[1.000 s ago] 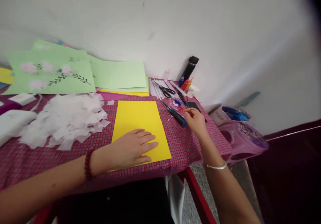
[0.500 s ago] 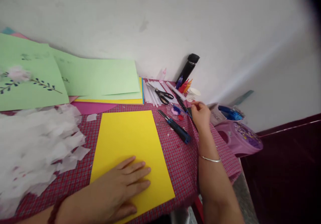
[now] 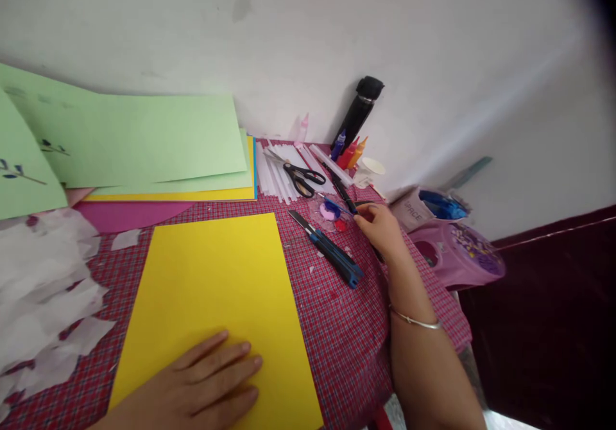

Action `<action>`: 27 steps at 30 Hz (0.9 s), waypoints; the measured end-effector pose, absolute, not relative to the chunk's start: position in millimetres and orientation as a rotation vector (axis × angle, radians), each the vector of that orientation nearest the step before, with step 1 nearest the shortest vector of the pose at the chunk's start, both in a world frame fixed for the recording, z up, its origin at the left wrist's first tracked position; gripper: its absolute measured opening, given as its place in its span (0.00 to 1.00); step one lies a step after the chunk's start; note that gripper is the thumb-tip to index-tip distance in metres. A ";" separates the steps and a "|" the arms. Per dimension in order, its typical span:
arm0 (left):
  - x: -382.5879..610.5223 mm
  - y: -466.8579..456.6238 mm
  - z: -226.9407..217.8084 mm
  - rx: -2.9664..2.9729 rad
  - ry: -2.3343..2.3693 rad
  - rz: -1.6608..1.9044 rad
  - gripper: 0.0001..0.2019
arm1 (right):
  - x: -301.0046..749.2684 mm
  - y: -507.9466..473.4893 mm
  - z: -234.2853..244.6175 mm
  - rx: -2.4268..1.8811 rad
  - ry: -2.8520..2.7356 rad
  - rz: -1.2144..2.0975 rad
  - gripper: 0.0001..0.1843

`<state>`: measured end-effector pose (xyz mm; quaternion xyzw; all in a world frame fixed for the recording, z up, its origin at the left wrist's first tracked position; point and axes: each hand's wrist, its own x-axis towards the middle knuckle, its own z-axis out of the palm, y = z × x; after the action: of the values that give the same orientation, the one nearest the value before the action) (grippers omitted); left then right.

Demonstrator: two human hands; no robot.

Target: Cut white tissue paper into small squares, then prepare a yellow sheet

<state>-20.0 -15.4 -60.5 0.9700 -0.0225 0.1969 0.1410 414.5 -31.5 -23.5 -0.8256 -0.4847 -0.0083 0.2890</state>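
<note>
My left hand [image 3: 212,378] lies flat on a sheet of yellow paper [image 3: 216,276], fingers spread. At the right, my right hand [image 3: 382,231] has its thumb and fingertips closed on the end of a thin blue paintbrush [image 3: 337,204]. The brush slants across a small clear palette [image 3: 315,210] holding pink, blue and red paint. Just left of that hand lies a box cutter [image 3: 332,253] with its blade out. Black-handled scissors [image 3: 303,176] rest behind the palette, and a black pen [image 3: 341,189] lies close to my fingertips.
White torn paper pieces [image 3: 43,295] cover the left side. Green sheets [image 3: 158,141] lean at the wall. White glue sticks [image 3: 276,173], paint bottles [image 3: 353,154], a black flask [image 3: 359,112] and a paper cup [image 3: 371,167] stand behind. A pink bin [image 3: 452,257] is beyond the right edge.
My right hand has lowered and come to the paintbrush's end, its fingertips now closed there. The view has shifted right; my left hand still lies on the yellow paper.
</note>
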 end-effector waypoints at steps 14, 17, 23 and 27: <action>-19.0 -8.7 -52.0 2.695 -0.040 0.320 0.19 | 418.8 7.3 13.3 -2.382 -1.344 -0.168 0.16; -19.2 -8.5 -54.8 2.718 -0.089 0.331 0.18 | 427.9 34.4 3.4 -2.560 -1.433 -0.053 0.12; -12.1 0.3 -40.0 2.774 -0.206 0.367 0.16 | 436.9 60.1 -9.4 -2.761 -1.536 0.030 0.14; -10.4 -0.8 -36.1 2.765 -0.218 0.388 0.16 | 440.7 63.4 -8.3 -2.797 -1.574 0.073 0.11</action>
<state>-10.4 -0.8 -36.1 0.9730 -0.0768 0.1366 0.1695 440.7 63.4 -8.3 -0.8707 -0.4901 0.0228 -0.0342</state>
